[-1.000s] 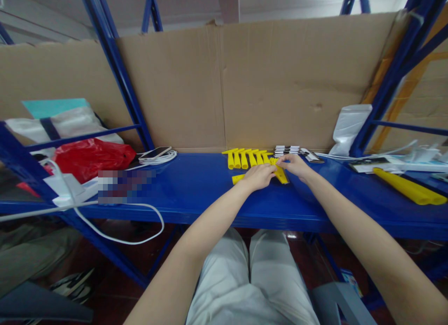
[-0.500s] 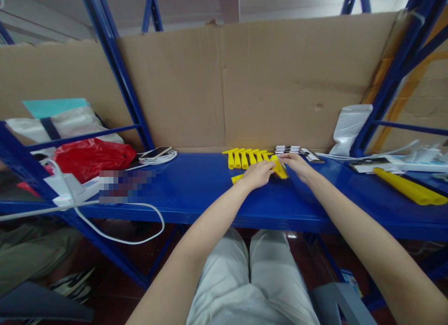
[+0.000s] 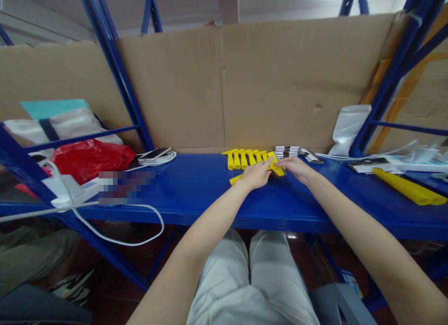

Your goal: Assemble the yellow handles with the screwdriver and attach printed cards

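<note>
A yellow plastic scraper (image 3: 277,170) with a flat, wide end is tilted just above the blue shelf, between my two hands. My left hand (image 3: 257,174) is closed around its near side, fingers curled and partly hidden. From the right, my right hand (image 3: 296,167) has its fingertips pressed together at the scraper's edge. Another yellow piece (image 3: 234,180) sticks out from under my left wrist, mostly covered. Behind my left hand stands a row of several yellow scrapers (image 3: 237,160), handles toward me.
Small black-and-white packs (image 3: 287,151) are stacked by the cardboard wall (image 3: 280,82). On the right lie yellow tubes (image 3: 408,187) and a white plastic bag (image 3: 350,129). Leftward are a phone (image 3: 156,153), a red bag (image 3: 93,159) and a white cable (image 3: 157,213) looping over the shelf edge.
The yellow scraper has turned and shifted slightly left and up, closer to the row. Both hands moved slightly with it.
</note>
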Tool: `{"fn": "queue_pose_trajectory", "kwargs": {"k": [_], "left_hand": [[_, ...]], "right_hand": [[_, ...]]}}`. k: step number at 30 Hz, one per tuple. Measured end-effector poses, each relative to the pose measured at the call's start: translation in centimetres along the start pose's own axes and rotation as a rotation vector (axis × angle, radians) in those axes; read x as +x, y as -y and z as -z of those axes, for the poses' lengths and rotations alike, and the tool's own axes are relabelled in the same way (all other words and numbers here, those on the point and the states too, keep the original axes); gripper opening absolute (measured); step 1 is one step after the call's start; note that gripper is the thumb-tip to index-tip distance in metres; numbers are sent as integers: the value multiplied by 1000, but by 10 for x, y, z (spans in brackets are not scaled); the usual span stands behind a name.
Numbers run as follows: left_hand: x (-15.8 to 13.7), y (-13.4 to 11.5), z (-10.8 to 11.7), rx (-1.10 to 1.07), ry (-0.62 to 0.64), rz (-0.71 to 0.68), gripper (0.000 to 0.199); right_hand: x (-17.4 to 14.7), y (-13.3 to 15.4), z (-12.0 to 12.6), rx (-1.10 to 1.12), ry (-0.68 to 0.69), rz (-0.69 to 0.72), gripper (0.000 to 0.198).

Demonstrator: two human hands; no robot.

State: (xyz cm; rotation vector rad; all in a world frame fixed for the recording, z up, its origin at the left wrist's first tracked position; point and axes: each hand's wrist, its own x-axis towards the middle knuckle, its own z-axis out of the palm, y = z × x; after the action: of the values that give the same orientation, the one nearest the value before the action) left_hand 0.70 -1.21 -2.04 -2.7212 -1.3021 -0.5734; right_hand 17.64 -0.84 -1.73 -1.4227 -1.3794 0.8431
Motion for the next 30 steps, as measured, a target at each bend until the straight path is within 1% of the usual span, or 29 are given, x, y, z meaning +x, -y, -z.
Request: {"fn": "queue_pose_trajectory", "kwargs": {"k": [5,9,11,13,14,16,17,19,22,24,26,28,30], "left_hand": [[-1,1,0,32,6,17,56],[-1,3,2,20,11,34,57],[-1,3,4,13,15,48,57],[-1,4,6,8,11,61,56],[-1,4,7,6,8,64,56],[-1,5,8,6,4,69,56],[-1,6,8,7,4,71,56],[-1,6,7,10,8,74,55],[-1,6,7,16,17,74,55],[-1,6,7,16,18,74,55],[-1,6,7,12,13,75,55],[-1,6,7,7,13,75,55],[-1,6,7,4,17,73,55]], "right_hand": [[2,-3,-2,8,23,4,21],[4,-2,-1,23,69,10,19],[8,-4,5,-23,22,52,20],[15,-10,16,-198,-115,114,24],[18,-14,24,-341,-214,130,27],[24,-24,39,-681,-365,111,32],[26,-30,46,-804,-394,102,35],[30,-41,57,-932,-389,25,39],[34,-54,64,-995,-328,-78,37],[37,-58,64,-1026,-290,-79,36],[38,-60,62,-1057,-265,-36,34],[38,-59,60,-1073,-258,-6,32],[37,-56,58,-1080,-258,-7,31]]}}
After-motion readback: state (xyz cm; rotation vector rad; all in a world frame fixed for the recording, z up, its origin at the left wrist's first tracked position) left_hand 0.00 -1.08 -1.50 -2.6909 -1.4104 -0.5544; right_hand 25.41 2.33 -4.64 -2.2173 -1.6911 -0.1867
